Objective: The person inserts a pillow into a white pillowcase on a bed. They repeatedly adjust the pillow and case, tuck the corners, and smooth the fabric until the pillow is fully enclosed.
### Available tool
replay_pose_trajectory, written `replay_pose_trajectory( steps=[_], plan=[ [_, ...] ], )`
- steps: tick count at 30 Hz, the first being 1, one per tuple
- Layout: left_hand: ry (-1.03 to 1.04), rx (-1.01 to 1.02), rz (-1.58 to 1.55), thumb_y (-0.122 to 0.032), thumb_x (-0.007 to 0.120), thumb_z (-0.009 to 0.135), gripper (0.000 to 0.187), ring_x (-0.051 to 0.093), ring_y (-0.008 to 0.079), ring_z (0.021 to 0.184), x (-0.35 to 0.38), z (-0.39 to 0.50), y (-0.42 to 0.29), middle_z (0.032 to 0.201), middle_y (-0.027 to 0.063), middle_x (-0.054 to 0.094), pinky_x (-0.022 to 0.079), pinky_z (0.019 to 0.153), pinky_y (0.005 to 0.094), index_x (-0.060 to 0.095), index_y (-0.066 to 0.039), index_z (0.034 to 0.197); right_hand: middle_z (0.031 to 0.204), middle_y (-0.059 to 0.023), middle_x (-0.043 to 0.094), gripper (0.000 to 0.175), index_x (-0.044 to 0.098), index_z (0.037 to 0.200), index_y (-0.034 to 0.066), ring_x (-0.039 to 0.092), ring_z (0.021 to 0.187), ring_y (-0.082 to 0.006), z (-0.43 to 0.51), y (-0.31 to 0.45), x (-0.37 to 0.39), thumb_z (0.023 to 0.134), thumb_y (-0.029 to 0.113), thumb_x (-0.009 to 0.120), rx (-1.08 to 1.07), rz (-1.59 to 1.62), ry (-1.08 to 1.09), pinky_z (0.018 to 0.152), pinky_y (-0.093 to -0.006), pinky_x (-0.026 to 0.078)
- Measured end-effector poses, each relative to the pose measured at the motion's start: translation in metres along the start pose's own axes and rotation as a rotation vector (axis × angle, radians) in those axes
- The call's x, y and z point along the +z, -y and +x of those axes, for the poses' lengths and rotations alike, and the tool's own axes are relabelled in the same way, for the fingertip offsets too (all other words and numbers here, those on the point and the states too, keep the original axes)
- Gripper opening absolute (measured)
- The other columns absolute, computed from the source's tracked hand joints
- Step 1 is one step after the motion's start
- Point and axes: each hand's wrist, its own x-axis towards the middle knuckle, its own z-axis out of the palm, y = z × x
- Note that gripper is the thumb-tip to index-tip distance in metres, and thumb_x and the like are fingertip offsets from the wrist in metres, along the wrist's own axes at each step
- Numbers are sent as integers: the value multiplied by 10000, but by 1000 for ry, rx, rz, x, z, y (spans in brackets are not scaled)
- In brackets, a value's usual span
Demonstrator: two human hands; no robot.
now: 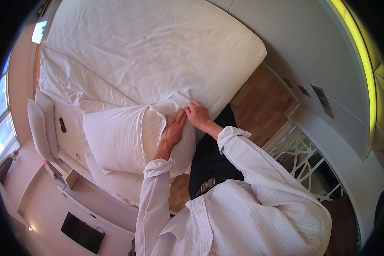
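A plump pillow in a white pillowcase (pixel 115 139) lies on the near edge of a bed, right before me. Through the gap of the case, a cream strip of the inner pillow (pixel 151 132) shows. My left hand (pixel 172 131) lies along the cloth edge beside this gap, fingers stretched and thumb by the hem. What its fingertips grip is hidden. Touching those fingertips, my right hand (pixel 197 113) has its fingers bent and pinches the cloth at the pillowcase's end. A loose corner of the case stands up just beyond both hands.
White bedding (pixel 156 48) covers the bed, with a rumpled fold (pixel 80 76) at left. Two more pillows (pixel 41 121) lean at the far left, near a black object (pixel 62 124). Wooden floor (pixel 262 99) and a white lattice panel (pixel 302 153) are at right. A television (pixel 83 232) hangs lower left.
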Motion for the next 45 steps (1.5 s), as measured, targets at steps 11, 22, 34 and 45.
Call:
replay_pose_trajectory(
  steps=[11,22,34,45],
  plan=[
    [-92,-100,6,39,525,892,789,528,389,1372,20,8,-5,1743,142,302,260,1237,671,331,-49,1652,990,-166,715,165,756,955,68,700,917,-418,1,-11,-3,959,201,659,37,100,64,814,-518,577],
    [-9,-167,79,-5,564,900,778,605,343,1305,16,25,-7,1720,126,354,311,1152,675,362,-99,1646,1042,-177,728,200,772,1049,76,702,954,-421,2,-13,-11,988,210,636,85,104,94,842,-508,578],
    [-93,-192,103,-61,590,909,640,653,335,1165,33,41,1,1444,113,617,390,1052,585,484,-97,1539,1070,-181,737,216,770,1053,60,704,989,-418,-3,-23,-11,984,204,624,84,121,82,871,-503,579],
    [-322,-161,-64,-7,525,927,566,617,385,1234,24,31,-6,1344,165,656,428,1057,534,530,-44,1492,1026,-166,731,201,765,983,76,707,973,-401,3,-11,-6,976,252,666,119,98,97,839,-511,576]
  ],
)
